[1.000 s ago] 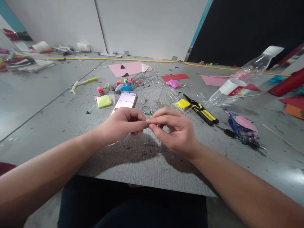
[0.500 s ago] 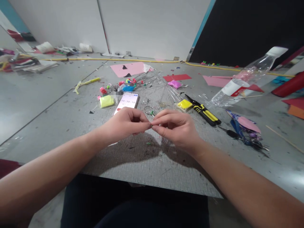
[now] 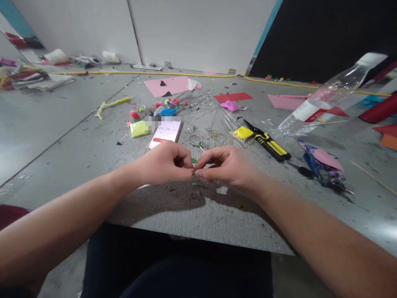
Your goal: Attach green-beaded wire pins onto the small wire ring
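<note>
- Hands: two — left hand (image 3: 164, 163), right hand (image 3: 228, 165), fingertips meeting near the board's centre.
- Phone (image 3: 165, 131): one, just beyond the hands.
- Key ring (image 3: 196, 141): one, right of the phone.
- Yellow clay packets: two — left one (image 3: 138, 128), right one (image 3: 242, 133).
- Magenta packet (image 3: 230, 106): one, far.
- Yellow-handled cutters (image 3: 268, 141): one, right.
- Plastic bottle (image 3: 328, 96): one, far right.
- Scissors (image 3: 319, 176): one, right.
- Pink sheets: two — far centre (image 3: 170, 85), far right (image 3: 283, 100).

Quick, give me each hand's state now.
Left hand: closed, pinching something tiny; what it is cannot be told.
Right hand: closed, pinching the same spot.
</note>
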Demonstrator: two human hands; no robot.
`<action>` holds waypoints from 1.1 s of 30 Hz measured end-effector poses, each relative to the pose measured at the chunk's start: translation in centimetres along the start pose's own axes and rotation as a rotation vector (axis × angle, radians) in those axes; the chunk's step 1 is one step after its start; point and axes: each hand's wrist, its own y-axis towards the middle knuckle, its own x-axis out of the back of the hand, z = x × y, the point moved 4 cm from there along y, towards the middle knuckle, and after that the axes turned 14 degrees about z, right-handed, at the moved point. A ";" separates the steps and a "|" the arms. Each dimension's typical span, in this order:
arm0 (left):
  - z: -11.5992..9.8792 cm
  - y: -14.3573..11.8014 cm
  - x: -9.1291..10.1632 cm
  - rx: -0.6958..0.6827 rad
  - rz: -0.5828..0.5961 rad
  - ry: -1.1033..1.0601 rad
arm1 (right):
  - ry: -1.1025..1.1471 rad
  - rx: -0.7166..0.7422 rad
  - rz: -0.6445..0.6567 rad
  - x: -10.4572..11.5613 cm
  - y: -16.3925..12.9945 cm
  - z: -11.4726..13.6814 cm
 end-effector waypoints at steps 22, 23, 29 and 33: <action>0.8 0.2 0.0 0.008 0.153 -0.475 | -0.709 0.517 -0.074 -2.6 -1.3 3.3; 0.9 0.2 0.1 0.003 0.143 -0.484 | -0.742 0.524 -0.098 -2.6 -1.3 3.3; 1.2 0.5 0.4 -0.005 0.062 -0.490 | -0.846 0.518 -0.228 -2.4 -1.4 3.0; 1.2 0.6 0.6 0.005 0.067 -0.388 | -0.790 0.476 -0.274 -2.1 -1.3 2.9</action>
